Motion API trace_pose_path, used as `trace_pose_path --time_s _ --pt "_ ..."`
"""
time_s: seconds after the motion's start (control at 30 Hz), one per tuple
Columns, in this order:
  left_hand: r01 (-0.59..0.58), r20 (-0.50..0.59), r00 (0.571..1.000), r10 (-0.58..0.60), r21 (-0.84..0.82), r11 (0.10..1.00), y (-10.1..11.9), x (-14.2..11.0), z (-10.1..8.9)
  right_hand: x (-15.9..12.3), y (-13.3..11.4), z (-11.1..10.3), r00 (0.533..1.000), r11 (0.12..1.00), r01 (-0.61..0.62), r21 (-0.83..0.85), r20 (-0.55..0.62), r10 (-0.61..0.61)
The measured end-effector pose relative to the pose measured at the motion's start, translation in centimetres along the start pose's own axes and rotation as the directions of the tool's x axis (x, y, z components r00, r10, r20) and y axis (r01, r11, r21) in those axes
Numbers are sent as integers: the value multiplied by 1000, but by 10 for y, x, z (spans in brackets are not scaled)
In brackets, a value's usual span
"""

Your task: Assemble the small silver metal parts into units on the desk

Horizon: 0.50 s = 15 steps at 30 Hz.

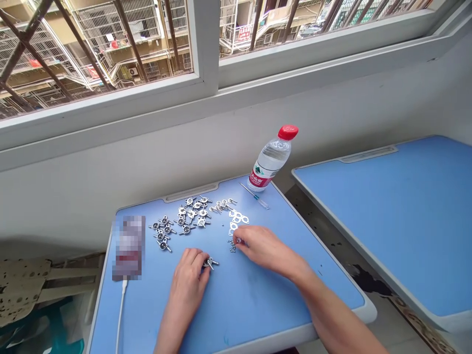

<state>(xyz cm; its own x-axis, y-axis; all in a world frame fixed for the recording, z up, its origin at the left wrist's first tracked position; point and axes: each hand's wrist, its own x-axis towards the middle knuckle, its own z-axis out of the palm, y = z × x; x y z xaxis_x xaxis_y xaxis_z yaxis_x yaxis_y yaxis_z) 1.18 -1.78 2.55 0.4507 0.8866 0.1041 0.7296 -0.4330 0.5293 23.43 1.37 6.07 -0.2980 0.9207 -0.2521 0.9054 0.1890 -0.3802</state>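
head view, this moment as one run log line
left hand: holds metal part | right hand: at small metal pieces | nearby: flat plates | rear: water bottle

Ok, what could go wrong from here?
The right hand is right beside tiny loose metal bits; a brush could scatter them. The metal fitting at the left hand might slip from the fingertips. The bottle stands near the table's far corner; a bump might topple it.
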Motion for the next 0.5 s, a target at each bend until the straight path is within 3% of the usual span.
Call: trace_pose_path --time_s 0.33,0.5 --pt "20 -9 1000 -20 -13 1000 0 0 0 9 15 3 980 992 -119 29 -158 122" --pt "13 -5 1000 -13 -33 999 -2 -1 2 21 12 11 954 997 -52 60 -291 68"
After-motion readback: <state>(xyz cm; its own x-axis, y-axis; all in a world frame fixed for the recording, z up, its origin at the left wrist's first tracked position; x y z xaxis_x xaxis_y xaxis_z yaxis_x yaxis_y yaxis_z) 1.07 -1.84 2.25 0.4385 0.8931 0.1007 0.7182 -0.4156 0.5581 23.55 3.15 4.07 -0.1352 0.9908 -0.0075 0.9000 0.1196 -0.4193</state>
